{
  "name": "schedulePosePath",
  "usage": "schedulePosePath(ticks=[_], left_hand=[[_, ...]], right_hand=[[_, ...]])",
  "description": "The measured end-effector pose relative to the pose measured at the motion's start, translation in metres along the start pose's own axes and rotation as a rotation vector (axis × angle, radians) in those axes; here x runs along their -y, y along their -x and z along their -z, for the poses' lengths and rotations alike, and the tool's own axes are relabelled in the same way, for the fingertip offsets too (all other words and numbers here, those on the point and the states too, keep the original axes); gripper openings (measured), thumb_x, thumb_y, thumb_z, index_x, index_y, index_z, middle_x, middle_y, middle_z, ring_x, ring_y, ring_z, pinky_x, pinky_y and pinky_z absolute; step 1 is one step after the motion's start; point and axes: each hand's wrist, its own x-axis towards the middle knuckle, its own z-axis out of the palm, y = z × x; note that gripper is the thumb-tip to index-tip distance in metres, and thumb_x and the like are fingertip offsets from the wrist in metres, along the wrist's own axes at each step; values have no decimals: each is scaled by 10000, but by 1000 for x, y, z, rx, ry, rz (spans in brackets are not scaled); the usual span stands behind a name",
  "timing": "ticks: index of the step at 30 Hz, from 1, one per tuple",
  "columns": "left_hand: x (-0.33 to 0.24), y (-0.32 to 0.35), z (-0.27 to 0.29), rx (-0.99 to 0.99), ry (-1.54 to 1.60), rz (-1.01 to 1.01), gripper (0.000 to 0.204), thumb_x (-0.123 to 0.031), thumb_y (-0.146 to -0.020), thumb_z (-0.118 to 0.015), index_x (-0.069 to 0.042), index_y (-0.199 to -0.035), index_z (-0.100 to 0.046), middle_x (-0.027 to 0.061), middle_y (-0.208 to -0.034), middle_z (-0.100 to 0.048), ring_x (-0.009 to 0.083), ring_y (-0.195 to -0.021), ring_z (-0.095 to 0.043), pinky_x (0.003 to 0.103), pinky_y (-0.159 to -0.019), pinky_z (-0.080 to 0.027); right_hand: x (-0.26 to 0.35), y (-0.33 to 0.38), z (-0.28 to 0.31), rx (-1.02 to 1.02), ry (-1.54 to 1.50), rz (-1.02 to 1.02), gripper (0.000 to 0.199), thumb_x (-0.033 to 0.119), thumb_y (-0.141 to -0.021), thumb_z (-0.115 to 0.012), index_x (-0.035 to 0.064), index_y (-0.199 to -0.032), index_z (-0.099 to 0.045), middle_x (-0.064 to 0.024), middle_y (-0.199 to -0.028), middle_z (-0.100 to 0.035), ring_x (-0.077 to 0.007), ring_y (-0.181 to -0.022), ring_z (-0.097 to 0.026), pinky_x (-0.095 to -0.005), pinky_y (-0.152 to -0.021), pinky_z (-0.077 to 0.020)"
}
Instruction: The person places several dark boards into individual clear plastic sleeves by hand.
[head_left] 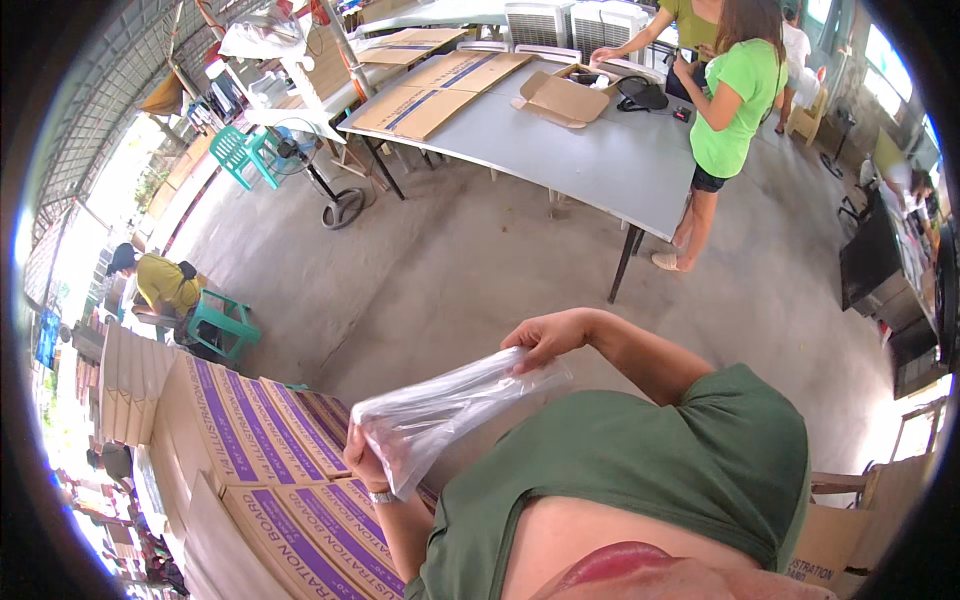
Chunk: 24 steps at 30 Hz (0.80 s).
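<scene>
Far left: a seated person [170, 282] beside a green stool [225, 322], well apart from the work. Next, lower left: cardboard packs [265, 420] with purple bands, stacked in rows just beside the left hand.

Left hand [365, 458], metal band at the wrist: grasping one end of the clear plastic [440, 408]. The plastic, probably a bag, is spread in the air in front of the chest, creased lengthwise. Right hand [545, 338]: pinching the other end, thumb and fingers closed on it.

Progress: plastic picked up and spread between both hands. Handling judged unfinished, since neither end is released or set down. Nothing seen inside it; cannot tell whether an edge is open.

Beyond, to the right: grey table [590, 165] bearing flat cardboard [440, 95] and an open box [562, 98]; a person in a bright green top [735, 115] stands at its end.
</scene>
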Motion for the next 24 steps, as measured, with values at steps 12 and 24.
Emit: schedulePosePath(ticks=[12,24], left_hand=[[-10,-144,28,69,-258,402,364,-143,-758,-586,37,-1058,-491,43,-707,-550,110,-516,-514,233,-423,-416],[13,-249,38,515,-183,1048,366,-151,-774,-628,-1,-1089,-514,105,-946,-608,225,-779,-609,362,-692,-513]], right_hand=[[-32,30,31,-560,-558,524,229,113,-791,-621,4,-988,-579,-22,-830,-601,-72,-717,-554,-211,-656,-454],[-59,-4,-114,-1136,-566,530,395,66,-813,-590,14,-1188,-477,-42,-971,-581,-122,-807,-559,-254,-708,-465]])
